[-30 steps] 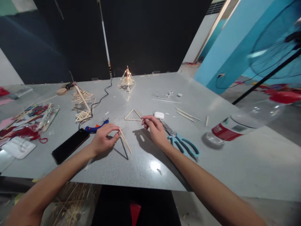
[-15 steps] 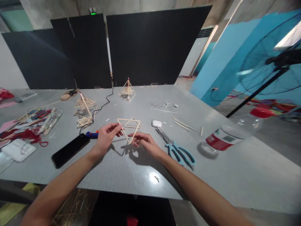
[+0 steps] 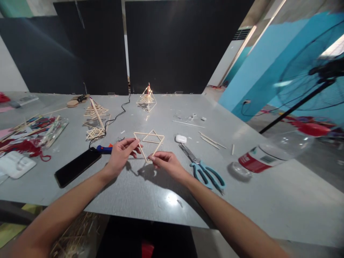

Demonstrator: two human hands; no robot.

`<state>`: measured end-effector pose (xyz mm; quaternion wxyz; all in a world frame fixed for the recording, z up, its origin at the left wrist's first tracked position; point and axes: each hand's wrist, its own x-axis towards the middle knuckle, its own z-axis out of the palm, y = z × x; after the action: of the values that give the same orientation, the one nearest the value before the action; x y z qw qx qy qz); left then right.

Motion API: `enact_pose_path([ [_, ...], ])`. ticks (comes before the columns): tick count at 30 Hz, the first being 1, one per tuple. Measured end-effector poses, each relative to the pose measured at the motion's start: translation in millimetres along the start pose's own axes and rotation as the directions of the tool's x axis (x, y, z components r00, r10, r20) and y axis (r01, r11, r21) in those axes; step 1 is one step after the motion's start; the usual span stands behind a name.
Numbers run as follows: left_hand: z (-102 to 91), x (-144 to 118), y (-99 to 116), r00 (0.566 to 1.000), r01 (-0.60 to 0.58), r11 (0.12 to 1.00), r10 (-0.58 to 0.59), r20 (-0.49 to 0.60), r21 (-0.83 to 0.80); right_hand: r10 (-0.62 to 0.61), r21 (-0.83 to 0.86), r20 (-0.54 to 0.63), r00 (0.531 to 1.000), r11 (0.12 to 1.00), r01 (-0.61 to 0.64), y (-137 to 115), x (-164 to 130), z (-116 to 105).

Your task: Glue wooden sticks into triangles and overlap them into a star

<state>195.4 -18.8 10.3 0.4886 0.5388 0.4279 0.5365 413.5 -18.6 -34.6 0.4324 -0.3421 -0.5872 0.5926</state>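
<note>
Both hands are raised just above the grey table [image 3: 150,200], sharing one stick triangle [image 3: 148,145]. The left hand [image 3: 120,155] pinches the triangle's upper left corner between thumb and fingers; the right hand [image 3: 165,163] pinches its bottom point, fingers curled. The triangle is held apex down, off the table. A second triangle [image 3: 153,137] lies flat just behind it. A black phone [image 3: 74,167] and a blue glue gun [image 3: 103,148] are left of the left hand; blue-handled scissors [image 3: 204,168] and a white earbud case [image 3: 181,139] are right of the right hand. A clear bottle [image 3: 271,152] lies on its side further right; its red and white label is too blurred to read. Farther back: loose sticks [image 3: 212,140] and a stick pyramid [image 3: 146,98]. Versus one second ago: the left hand then held a two-stick V alone and the right hand touched the flat triangle; now a closed triangle is held by both.
</note>
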Motion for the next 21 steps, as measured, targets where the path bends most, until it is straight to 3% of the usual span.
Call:
enact_pose_path([
  [8, 5.6, -9, -1, 0.959, 0.117, 0.988, -0.14, 0.246, 0.104, -0.022, 0.013, -0.084, 0.996, 1.0, 0.023, -1, 3, -6],
  [21, 5.8, -11, -24, 0.924, 0.109, 0.971, -0.177, 0.339, 0.212, -0.077, -0.021, -0.122, 0.989, 0.997, 0.075, -6, 2, -1],
])
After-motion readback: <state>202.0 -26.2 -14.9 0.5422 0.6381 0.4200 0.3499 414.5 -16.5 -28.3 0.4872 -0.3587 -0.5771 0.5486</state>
